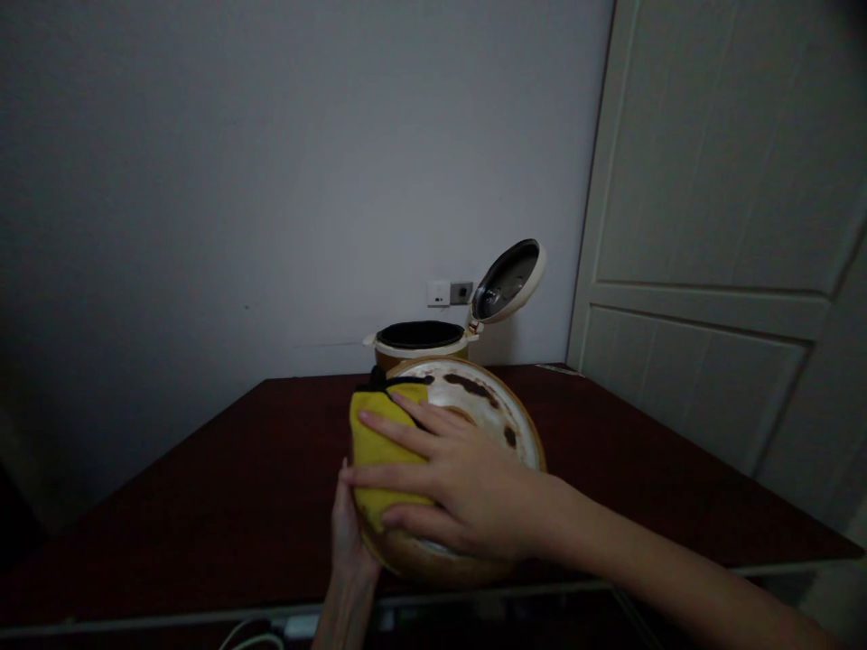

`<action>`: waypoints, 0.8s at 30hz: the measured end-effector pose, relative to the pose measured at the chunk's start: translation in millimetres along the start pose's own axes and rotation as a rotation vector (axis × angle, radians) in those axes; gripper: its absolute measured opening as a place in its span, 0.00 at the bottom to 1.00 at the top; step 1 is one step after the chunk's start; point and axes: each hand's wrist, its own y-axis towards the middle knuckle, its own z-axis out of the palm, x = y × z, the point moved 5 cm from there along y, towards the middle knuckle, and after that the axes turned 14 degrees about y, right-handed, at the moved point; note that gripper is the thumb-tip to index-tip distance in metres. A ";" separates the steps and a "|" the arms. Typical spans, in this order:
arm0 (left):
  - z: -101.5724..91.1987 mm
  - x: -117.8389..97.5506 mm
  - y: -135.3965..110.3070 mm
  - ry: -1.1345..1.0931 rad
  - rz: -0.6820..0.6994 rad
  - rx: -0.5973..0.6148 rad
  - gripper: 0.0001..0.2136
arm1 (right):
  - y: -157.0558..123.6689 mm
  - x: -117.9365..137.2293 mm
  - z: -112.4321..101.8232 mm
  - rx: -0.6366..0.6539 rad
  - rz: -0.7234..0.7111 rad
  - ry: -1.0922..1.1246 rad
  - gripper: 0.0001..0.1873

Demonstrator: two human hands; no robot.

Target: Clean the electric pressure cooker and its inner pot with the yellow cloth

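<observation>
A round metal pot (pixel 488 406) with a stained, rusty underside is tilted on its side near the table's front edge. My left hand (pixel 349 533) grips its lower left rim from below. My right hand (pixel 447 483) lies over a yellow cloth (pixel 376 442), fingers spread and pressed flat, holding the cloth against the pot's left side. A black strip shows at the cloth's top edge.
Behind the pot stands a cream rice cooker (pixel 424 343) with its lid (pixel 508 280) swung open to the right. The dark red table (pixel 203 487) runs back to a white wall with a socket (pixel 451 292). A panelled door (pixel 718 244) is at right. Cables (pixel 261 636) hang below the front edge.
</observation>
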 end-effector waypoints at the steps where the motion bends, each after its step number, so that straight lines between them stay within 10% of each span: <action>1: 2.9 0.6 -0.8 0.006 0.003 -0.004 0.21 | 3.5 -7.4 -6.6 -0.037 0.011 -0.031 0.24; 10: -27.4 -39.2 -7.5 -0.056 0.193 -0.186 0.17 | -37.6 -45.2 -6.7 -0.045 0.216 0.039 0.25; 18: -4.1 1.5 -0.7 -0.071 0.049 0.008 0.20 | -5.0 -36.9 -5.4 0.036 0.114 0.075 0.24; 24: -34.8 -22.5 -7.2 -0.076 0.101 -0.241 0.17 | -33.7 -70.2 -10.1 -0.025 0.262 0.083 0.25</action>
